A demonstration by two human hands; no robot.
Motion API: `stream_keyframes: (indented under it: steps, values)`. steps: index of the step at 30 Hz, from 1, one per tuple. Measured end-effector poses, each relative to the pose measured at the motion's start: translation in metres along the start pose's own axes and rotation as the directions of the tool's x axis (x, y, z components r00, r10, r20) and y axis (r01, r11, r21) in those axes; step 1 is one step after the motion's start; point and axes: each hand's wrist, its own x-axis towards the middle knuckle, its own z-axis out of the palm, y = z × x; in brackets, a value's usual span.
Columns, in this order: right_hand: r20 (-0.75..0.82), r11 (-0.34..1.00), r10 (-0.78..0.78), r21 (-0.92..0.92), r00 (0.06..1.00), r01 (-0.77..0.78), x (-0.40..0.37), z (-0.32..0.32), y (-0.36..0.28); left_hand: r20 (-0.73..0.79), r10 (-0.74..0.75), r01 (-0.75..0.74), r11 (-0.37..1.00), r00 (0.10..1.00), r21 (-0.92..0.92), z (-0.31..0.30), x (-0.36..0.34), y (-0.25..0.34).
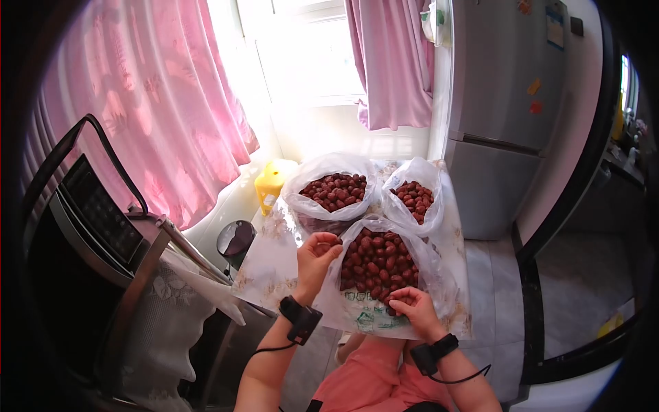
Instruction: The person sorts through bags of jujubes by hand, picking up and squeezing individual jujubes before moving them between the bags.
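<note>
Three clear plastic bags of dark red dates stand on a small table [271, 257]. The nearest bag [379, 262] lies open in front of me. My left hand [316, 257] is at that bag's left rim, fingers pinched on one date. My right hand [412, 305] reaches into the bag's near edge and closes on dates there. Behind stand a wide bag [334, 190] and a smaller bag [414, 199], both open and untouched. Each of my wrists carries a black band with a cable.
A yellow bottle [269, 185] stands at the table's far left corner. A black appliance on a metal rack [96, 226] is at my left, a grey fridge [504, 110] at the right. Pink curtains [158, 89] flank a bright window.
</note>
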Motion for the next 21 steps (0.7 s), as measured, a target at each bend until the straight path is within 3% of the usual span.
stream_keyframes:
  steps: [2,4,6,8,10,12,14,16,18,21]
  values:
    - [-0.003,1.0,-0.003,-0.007,1.0,0.003,0.001,-0.001,0.002,0.002,-0.015,0.015,0.993,1.0,0.116,-0.008,0.025,0.0]
    - [-0.003,1.0,0.002,-0.006,1.0,-0.002,0.001,0.0,0.001,-0.026,-0.009,0.012,0.994,1.0,0.104,-0.011,0.055,0.002]
    - [-0.013,1.0,-0.002,-0.023,1.0,0.002,0.001,0.002,-0.001,-0.044,0.094,-0.094,0.996,0.995,-0.006,-0.005,0.08,0.001]
    - [-0.017,1.0,-0.005,-0.01,1.0,0.005,0.001,0.0,0.002,-0.024,0.068,-0.068,0.997,0.997,0.021,-0.001,0.078,-0.003]
    - [-0.021,1.0,-0.015,-0.023,1.0,0.015,-0.001,-0.001,0.002,0.051,-0.008,0.005,0.999,0.999,0.045,0.005,0.063,-0.006]
    - [-0.025,0.999,-0.022,-0.027,0.999,0.021,0.001,0.0,0.003,0.153,0.017,-0.055,0.967,0.988,0.249,0.011,0.037,-0.024]
    - [-0.025,0.999,-0.029,-0.03,0.999,0.028,0.001,0.0,0.004,0.374,-0.041,-0.017,0.989,0.927,0.149,0.029,-0.005,-0.022]
    - [-0.016,1.0,-0.022,-0.014,1.0,0.021,-0.001,0.001,0.001,0.478,-0.114,-0.049,0.948,0.871,0.316,0.037,-0.039,-0.026]
    - [-0.004,1.0,-0.024,-0.004,1.0,0.024,-0.001,0.0,0.001,0.546,-0.075,-0.187,0.894,0.834,0.407,0.041,-0.058,-0.033]
    - [0.006,1.0,-0.019,0.008,1.0,0.019,0.0,-0.003,0.004,0.517,-0.118,-0.154,0.879,0.848,0.451,0.044,-0.075,-0.04]
